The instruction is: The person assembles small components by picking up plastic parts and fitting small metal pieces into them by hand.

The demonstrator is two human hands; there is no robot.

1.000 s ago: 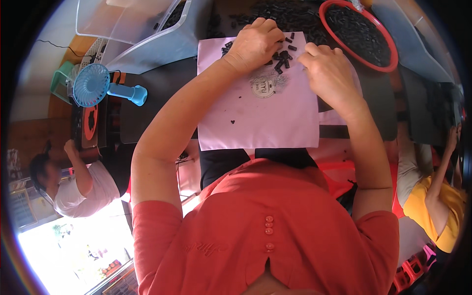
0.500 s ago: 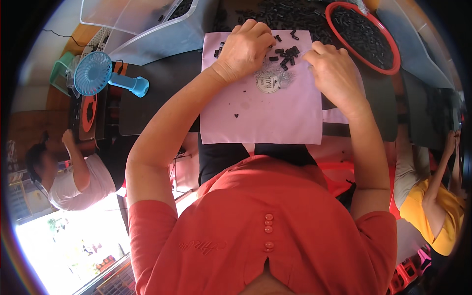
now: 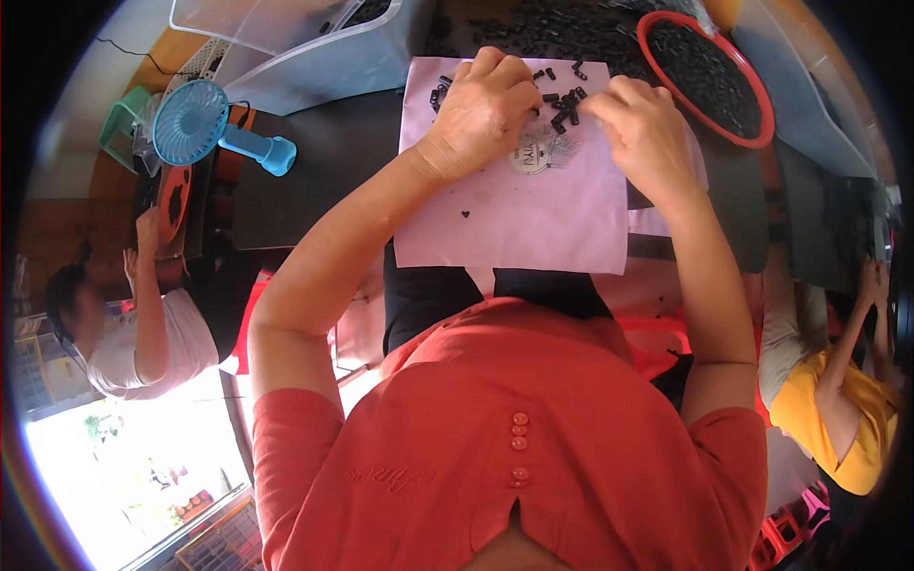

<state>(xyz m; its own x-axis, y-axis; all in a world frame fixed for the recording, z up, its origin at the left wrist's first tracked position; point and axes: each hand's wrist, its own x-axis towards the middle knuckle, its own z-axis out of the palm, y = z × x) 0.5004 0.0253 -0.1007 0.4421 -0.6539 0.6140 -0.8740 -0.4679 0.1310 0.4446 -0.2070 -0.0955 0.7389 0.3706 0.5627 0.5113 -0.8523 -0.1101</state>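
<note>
A pink paper sheet [image 3: 519, 214] lies on the dark bench [image 3: 333, 152]. Right of the sheet's top stands a red bowl [image 3: 752, 128] of black pieces. On the sheet's top edge, left hand [image 3: 481, 114] and right hand [image 3: 643, 133] curl closed around small black parts [image 3: 564, 107].

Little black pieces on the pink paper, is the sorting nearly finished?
Not nearly. A small bunch of black pieces lies on the pink paper. The left hand and right hand work at it. The red tray is full, and more lie loose behind.
</note>
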